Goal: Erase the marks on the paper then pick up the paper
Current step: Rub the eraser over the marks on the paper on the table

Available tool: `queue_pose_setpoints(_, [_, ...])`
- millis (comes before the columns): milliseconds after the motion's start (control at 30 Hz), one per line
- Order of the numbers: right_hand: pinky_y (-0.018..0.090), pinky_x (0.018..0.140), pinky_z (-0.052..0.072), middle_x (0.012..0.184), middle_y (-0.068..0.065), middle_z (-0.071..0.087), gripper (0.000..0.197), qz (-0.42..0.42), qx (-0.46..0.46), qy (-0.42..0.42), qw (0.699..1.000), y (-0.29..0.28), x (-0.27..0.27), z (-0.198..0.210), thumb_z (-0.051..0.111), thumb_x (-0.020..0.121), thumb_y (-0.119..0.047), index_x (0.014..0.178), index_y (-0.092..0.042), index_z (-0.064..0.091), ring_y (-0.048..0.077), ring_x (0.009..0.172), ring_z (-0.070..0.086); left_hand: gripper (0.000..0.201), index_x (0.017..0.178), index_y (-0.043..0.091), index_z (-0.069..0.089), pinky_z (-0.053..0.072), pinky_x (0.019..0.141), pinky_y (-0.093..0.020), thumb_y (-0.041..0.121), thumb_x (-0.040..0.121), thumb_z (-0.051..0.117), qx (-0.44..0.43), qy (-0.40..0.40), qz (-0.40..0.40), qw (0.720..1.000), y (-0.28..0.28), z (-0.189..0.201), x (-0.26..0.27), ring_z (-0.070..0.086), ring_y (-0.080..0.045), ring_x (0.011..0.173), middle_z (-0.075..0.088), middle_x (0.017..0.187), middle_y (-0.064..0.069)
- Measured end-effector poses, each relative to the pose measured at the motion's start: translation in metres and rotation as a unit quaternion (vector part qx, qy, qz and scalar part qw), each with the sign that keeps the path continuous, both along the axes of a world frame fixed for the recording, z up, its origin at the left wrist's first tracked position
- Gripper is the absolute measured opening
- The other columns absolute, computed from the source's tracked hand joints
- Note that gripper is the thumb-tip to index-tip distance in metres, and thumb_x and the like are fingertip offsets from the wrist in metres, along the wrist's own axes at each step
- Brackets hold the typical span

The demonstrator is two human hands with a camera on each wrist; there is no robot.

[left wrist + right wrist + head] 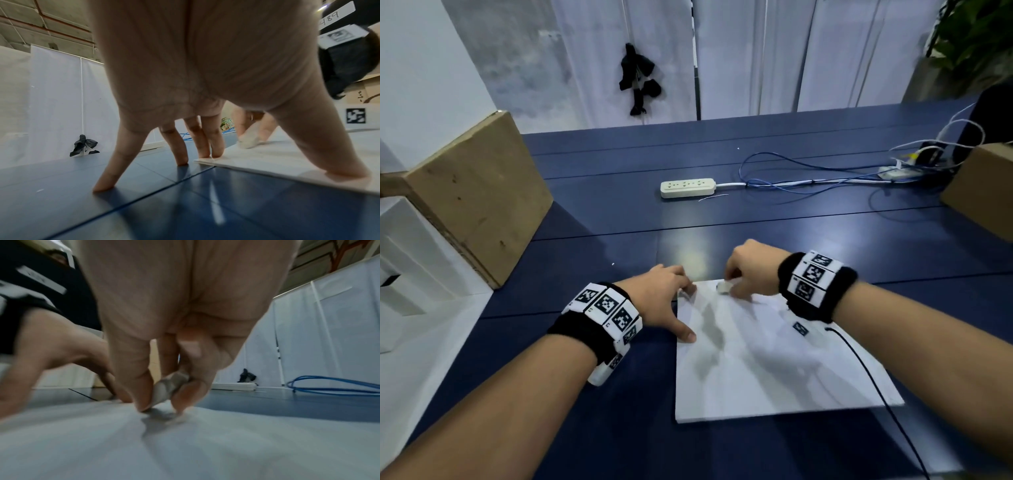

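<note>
Pinching a white eraser (723, 286) against the paper (774, 363), right hand (751, 267); left hand (664, 298) spread flat, fingertips pinning its edge.

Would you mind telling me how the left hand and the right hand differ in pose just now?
The left hand is spread, fingers straight; the right hand is curled. The left holds nothing; the right pinches an eraser. Both touch the paper.
</note>
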State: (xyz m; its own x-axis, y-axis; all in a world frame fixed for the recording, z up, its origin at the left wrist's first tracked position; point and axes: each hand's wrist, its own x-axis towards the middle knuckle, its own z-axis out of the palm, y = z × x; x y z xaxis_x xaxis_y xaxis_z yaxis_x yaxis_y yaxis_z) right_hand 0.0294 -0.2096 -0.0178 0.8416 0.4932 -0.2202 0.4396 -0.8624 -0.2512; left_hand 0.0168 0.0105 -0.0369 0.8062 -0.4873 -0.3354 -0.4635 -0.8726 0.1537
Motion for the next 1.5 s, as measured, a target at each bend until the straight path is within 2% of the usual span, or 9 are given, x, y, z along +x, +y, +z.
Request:
queue_pose_setpoints(100, [0.029,0.068,0.052,0.084,0.0,0.074,0.025,-0.02,0.02,-0.005,1.0,-0.001,0.005,-0.003,0.071,0.077,-0.04,0.089,-0.019,0.075,0.023,0.082,0.067,0.09,0.132,0.026,0.054,0.044,0.099,-0.037,0.071,0.059,0.079,-0.003,-0.003,-0.003,1.0,0.003,-0.002,-0.001,0.039,-0.014,0.107,0.042,0.114,0.014])
queue_pose_setpoints(300, [0.014,0.056,0.041,0.059,-0.023,0.056,0.02,0.066,-0.002,0.045,0.997,0.001,-0.015,-0.004,0.077,0.074,-0.034,0.091,-0.026,0.076,0.006,0.065,0.058,0.094,0.136,0.024,0.051,0.045,0.097,-0.037,0.07,0.059,0.079,0.003,0.004,0.004,1.0,0.002,0.0,-0.001,0.038,-0.013,0.109,0.043,0.12,0.013])
queue_pose_setpoints(467, [0.021,0.068,0.041,0.078,-0.009,0.062,0.027,-0.009,0.033,-0.021,0.999,0.003,0.007,-0.008,0.075,0.077,-0.036,0.099,-0.021,0.075,0.015,0.079,0.061,0.091,0.131,0.026,0.054,0.045,0.099,-0.038,0.072,0.058,0.079,0.006,0.003,0.006,1.0,0.002,-0.002,0.0,0.038,-0.013,0.106,0.042,0.114,0.014])
queue_pose_setpoints(667, [0.022,0.064,0.049,0.075,-0.011,0.069,0.024,0.078,-0.011,0.071,0.994,-0.002,-0.019,-0.004,0.079,0.07,-0.035,0.092,-0.028,0.076,0.009,0.071,0.061,0.098,0.137,0.024,0.05,0.045,0.1,-0.04,0.071,0.057,0.08,0.003,0.01,0.016,1.0,0.003,-0.003,0.001,0.037,-0.012,0.109,0.041,0.117,0.017])
queue_pose_setpoints(867, [0.021,0.073,0.043,0.096,0.001,0.074,0.027,-0.004,0.013,-0.036,0.999,0.003,0.012,-0.004,0.074,0.077,-0.029,0.101,-0.019,0.075,0.019,0.09,0.065,0.092,0.133,0.027,0.053,0.046,0.098,-0.041,0.072,0.057,0.079,0.011,0.009,0.017,1.0,0.001,0.001,0.0,0.037,-0.011,0.105,0.04,0.114,0.017])
queue_pose_setpoints(1100, [0.026,0.067,0.052,0.077,-0.01,0.07,0.027,0.087,-0.023,0.075,0.993,-0.004,-0.023,0.0,0.077,0.069,-0.041,0.092,-0.026,0.077,0.013,0.074,0.063,0.099,0.14,0.023,0.048,0.044,0.102,-0.039,0.069,0.059,0.081,0.01,0.014,0.023,1.0,0.001,0.002,-0.001,0.034,-0.009,0.106,0.04,0.118,0.015])
queue_pose_setpoints(1233, [0.026,0.07,0.05,0.087,-0.004,0.074,0.024,0.033,-0.002,-0.015,0.999,0.001,0.002,-0.003,0.074,0.076,-0.035,0.095,-0.022,0.077,0.017,0.083,0.066,0.096,0.137,0.025,0.051,0.045,0.099,-0.038,0.07,0.058,0.08,0.01,0.009,0.018,1.0,0.001,0.002,-0.002,0.035,-0.009,0.104,0.039,0.113,0.017])
queue_pose_setpoints(1333, [0.029,0.071,0.054,0.083,-0.002,0.073,0.02,-0.014,0.021,-0.024,0.999,-0.002,0.014,-0.006,0.074,0.074,-0.032,0.091,-0.022,0.077,0.02,0.082,0.067,0.093,0.134,0.026,0.052,0.045,0.099,-0.039,0.071,0.058,0.08,0.007,0.005,0.016,1.0,0.001,0.001,-0.002,0.036,-0.01,0.105,0.039,0.112,0.017])
queue_pose_setpoints(1500, [0.027,0.067,0.051,0.08,-0.008,0.068,0.022,0.091,-0.028,0.04,0.995,-0.008,-0.017,-0.004,0.073,0.073,-0.04,0.089,-0.025,0.075,0.015,0.075,0.063,0.098,0.138,0.024,0.05,0.045,0.099,-0.037,0.07,0.058,0.08,-0.007,0.007,0.016,1.0,0.003,-0.003,0.0,0.037,-0.011,0.106,0.041,0.115,0.016])
